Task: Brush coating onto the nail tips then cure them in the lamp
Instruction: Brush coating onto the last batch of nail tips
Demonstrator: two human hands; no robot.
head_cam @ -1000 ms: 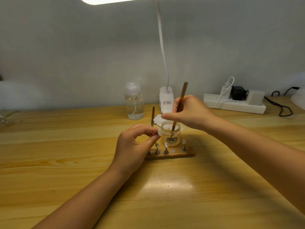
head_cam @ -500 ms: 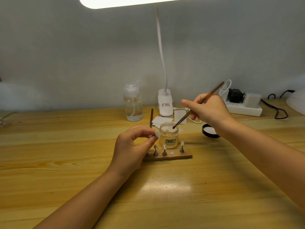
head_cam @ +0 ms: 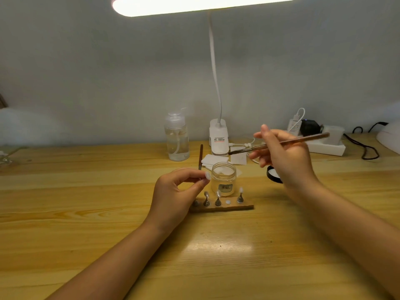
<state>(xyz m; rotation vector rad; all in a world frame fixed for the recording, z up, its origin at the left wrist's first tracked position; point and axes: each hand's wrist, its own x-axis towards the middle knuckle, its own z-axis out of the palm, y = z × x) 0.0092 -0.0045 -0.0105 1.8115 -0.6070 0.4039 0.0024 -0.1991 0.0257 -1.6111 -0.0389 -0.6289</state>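
- Nail tip (head_cam: 207, 175) pinched between thumb and forefinger of left hand (head_cam: 177, 191), held just left of the open jar (head_cam: 223, 178), above the stand's left end.
- Right hand (head_cam: 285, 156) grips the brush (head_cam: 279, 143) mid-handle, nearly level, bristle end pointing left, above and behind the jar, apart from the tip.
- Risk: loaded bristles could drip onto the table (head_cam: 86, 213) or stand on the way across; level brush makes that likelier.
- Risk: tip is small and pinched at its edges; brush pressure could flip it out of the fingers, or coating could smear onto fingertips.
- Risk: left hand sits close to the jar and pegs; a nudge could tip the jar or knock mounted tips.
- Counts: wooden stand (head_cam: 223, 207) 1; pegs carrying tips visible 3, one more peg partly hidden behind the left hand, one bare white dot on the stand.
- Held tip 1; jar 1; black lid (head_cam: 273, 176) 1, partly behind right hand.
- Brushes 2: one held, spare brush (head_cam: 200, 156) lying behind the jar.
- Pump bottle (head_cam: 176, 137) 1; desk lamp (head_cam: 218, 137) 1; white wipes (head_cam: 213, 160), number unclear; power strip (head_cam: 324, 148) 1.
- Curing lamp (head_cam: 389, 137) probably the white shape at far right edge, cannot confirm.
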